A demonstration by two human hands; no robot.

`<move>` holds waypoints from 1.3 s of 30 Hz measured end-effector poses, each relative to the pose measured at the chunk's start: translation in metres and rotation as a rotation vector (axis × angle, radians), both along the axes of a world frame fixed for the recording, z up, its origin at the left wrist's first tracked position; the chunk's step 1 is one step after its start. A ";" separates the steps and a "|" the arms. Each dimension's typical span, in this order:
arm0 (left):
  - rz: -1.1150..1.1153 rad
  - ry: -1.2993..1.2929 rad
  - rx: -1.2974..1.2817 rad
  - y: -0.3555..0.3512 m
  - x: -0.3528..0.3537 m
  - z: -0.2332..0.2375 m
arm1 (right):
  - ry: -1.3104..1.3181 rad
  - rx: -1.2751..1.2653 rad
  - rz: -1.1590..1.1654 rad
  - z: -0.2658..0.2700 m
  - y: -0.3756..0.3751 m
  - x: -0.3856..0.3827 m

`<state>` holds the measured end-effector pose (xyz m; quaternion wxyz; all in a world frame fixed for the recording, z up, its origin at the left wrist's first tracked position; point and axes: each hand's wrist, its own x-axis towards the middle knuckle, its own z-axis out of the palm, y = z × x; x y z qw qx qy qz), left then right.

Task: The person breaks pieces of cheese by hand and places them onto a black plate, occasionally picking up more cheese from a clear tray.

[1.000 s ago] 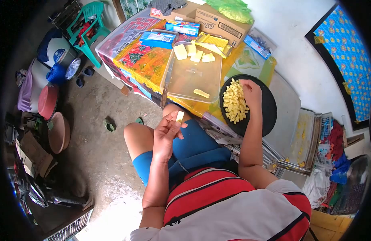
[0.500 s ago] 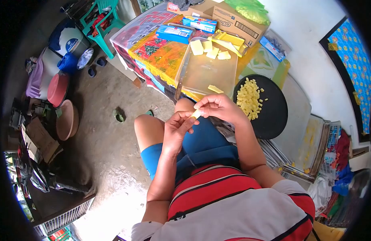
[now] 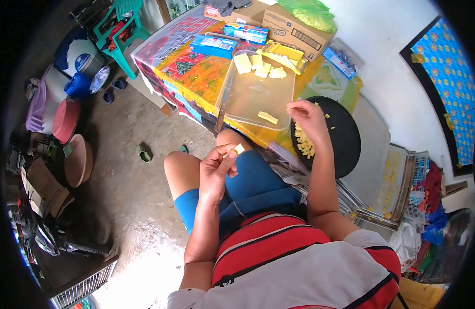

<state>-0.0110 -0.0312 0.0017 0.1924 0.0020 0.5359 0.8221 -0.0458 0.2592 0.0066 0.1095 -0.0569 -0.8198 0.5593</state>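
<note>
My left hand (image 3: 216, 167) is closed in front of my knees, pinching a pale yellow stick of cheese (image 3: 237, 150) between thumb and fingers. My right hand (image 3: 308, 119) is raised over the left rim of a round black tray (image 3: 345, 149), its fingers bent and tips close together. Whether they hold a small bit cannot be made out. Under that hand and wrist lies a heap of small cheese cubes (image 3: 304, 143), partly hidden. A clear plastic board or lid (image 3: 255, 98) carries several cheese blocks (image 3: 242, 63) and a flat slice (image 3: 268, 117). A knife (image 3: 220, 117) lies along its left edge.
Blue boxes (image 3: 214, 45), a yellow wrapper (image 3: 283, 51) and a carton (image 3: 297, 31) stand on the cloth-covered table (image 3: 183, 69). Stacked metal trays (image 3: 386, 190) lie to the right. Basins (image 3: 79, 160), a green chair (image 3: 119, 33) and slippers (image 3: 144, 152) are on the left.
My right hand has left the cheese stick and moved right to the black tray. My left hand keeps the stick. The whole view has shifted slightly.
</note>
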 end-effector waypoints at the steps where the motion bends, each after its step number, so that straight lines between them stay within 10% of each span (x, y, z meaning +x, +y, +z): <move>1: 0.002 0.012 -0.008 0.000 -0.001 -0.002 | 0.035 0.162 -0.137 -0.003 0.015 0.001; 10: -0.031 0.021 0.014 0.014 -0.001 -0.004 | -0.008 0.348 -0.420 -0.021 0.066 0.018; 22: -0.033 0.055 0.014 0.011 0.003 -0.001 | -0.158 -0.508 0.671 0.013 -0.072 0.011; 33: -0.033 0.043 0.040 0.008 0.003 -0.001 | -0.279 -0.555 0.611 0.019 -0.072 0.015; 39: 0.026 0.051 0.026 0.002 0.002 -0.004 | -0.055 -0.171 0.166 0.002 -0.001 0.003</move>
